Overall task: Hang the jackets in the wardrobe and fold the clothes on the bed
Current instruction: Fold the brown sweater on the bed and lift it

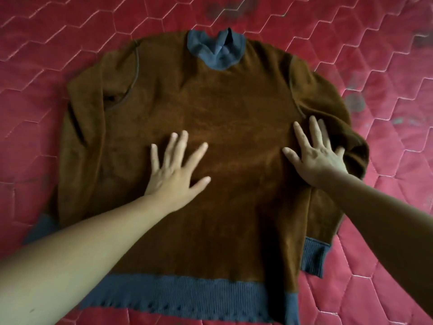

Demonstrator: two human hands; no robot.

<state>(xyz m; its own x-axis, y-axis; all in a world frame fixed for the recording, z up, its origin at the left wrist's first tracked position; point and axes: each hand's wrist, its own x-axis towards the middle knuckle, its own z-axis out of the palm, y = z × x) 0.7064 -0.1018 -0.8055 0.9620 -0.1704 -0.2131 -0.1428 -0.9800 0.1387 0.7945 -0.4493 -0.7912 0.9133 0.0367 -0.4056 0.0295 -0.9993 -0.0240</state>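
A red quilted bedspread (35, 113) with hexagon stitching fills our view. The brown sweater (222, 102) lies flat at its centre, blue collar (215, 50) at 12 o'clock, blue hem (175, 294) at 6. We see bare bedspread at 9, 12 and 3 o'clock. Our left hand (174, 174) and right hand (316, 158) rest on the sweater, fingers spread flat, gripping nothing.

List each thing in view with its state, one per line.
Brown knit sweater with blue ribbed trim: spread flat, unfolded, collar rumpled.
Left hand: open, fingers spread, pressing the sweater's middle.
Right hand: open, fingers spread, pressing beside the bunched sleeve.
Red quilted bedcover: lying under the sweater, smudged dark near the top.
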